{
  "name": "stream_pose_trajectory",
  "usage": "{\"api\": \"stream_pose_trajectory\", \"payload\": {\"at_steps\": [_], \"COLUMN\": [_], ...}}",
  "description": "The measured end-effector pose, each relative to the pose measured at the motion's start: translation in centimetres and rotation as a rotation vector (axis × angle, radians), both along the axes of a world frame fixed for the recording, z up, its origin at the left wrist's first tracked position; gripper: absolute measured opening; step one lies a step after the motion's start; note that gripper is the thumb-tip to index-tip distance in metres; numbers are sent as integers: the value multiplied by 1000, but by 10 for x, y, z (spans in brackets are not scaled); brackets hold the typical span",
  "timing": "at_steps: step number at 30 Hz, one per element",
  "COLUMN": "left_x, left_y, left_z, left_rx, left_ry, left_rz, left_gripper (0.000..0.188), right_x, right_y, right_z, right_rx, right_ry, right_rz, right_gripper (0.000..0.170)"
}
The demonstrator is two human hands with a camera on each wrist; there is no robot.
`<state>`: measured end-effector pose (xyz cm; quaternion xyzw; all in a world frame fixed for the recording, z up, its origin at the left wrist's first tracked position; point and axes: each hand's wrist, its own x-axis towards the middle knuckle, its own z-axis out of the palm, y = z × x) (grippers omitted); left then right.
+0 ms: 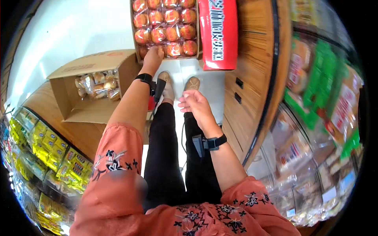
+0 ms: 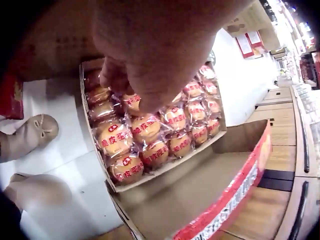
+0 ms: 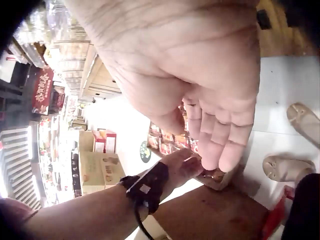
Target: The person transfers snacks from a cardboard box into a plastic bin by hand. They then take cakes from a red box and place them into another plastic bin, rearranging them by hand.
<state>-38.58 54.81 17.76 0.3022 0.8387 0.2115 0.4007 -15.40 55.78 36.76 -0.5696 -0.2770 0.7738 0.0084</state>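
Note:
Rows of round, clear-wrapped cakes with red print [image 1: 172, 16] [image 2: 115, 139] fill a shallow cardboard tray [image 1: 199, 35] [image 2: 150, 176]. At its near left corner my left hand [image 1: 152, 59] [image 2: 155, 55] [image 3: 182, 167] reaches down with bent fingers, gripping a wrapped cake; the fingertips are partly hidden among the wrappers. My right hand [image 1: 197, 106] [image 3: 200, 80] hangs in the air over the legs, nearer the body than the tray, palm turned up, fingers loosely bent and holding nothing. Beside the tray's right side is a red printed box panel [image 1: 217, 35] [image 2: 230, 205].
An open cardboard box [image 1: 63, 96] with packaged bread [image 1: 98, 84] stands to the left. Yellow packets [image 1: 49, 145] line the lower left, and bagged bread [image 1: 299, 65] fills shelves at the right. A wooden cabinet [image 1: 250, 51] stands right of the feet on the pale floor [image 1: 177, 70].

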Motion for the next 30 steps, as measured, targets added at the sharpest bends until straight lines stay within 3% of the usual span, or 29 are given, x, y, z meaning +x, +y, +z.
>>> {"api": "stream_pose_trajectory", "payload": {"at_steps": [5,9,12,15,18,21,24,30], "left_x": [11,12,15,22,26,26,26,37], "left_y": [2,1,0,12,14,17,16,19], "left_z": [-100,-164,-197,-185,-188,-166,-166,-132], "left_rx": [-58,-72,69,-95,38,-47,47,182], "left_ry": [-157,-223,-291,-318,-534,-623,-831,-698], "left_rz": [222,286,291,353,458,534,538,627], "left_gripper": [62,68,71,72,69,61,46,22], "right_x": [10,13,9,4,-2,-8,-8,-11], "right_y": [-8,-11,-7,-2,4,11,13,15], "right_z": [-80,-120,-142,-154,-157,-161,-165,-173], "right_rx": [-89,-98,-107,-121,-130,-137,-135,-102], "right_ry": [-59,-39,-18,-7,9,43,52,48], "right_rz": [-90,-182,-227,-254,-259,-253,-247,-250], "right_gripper": [23,22,22,22,22,23,23,26]}}
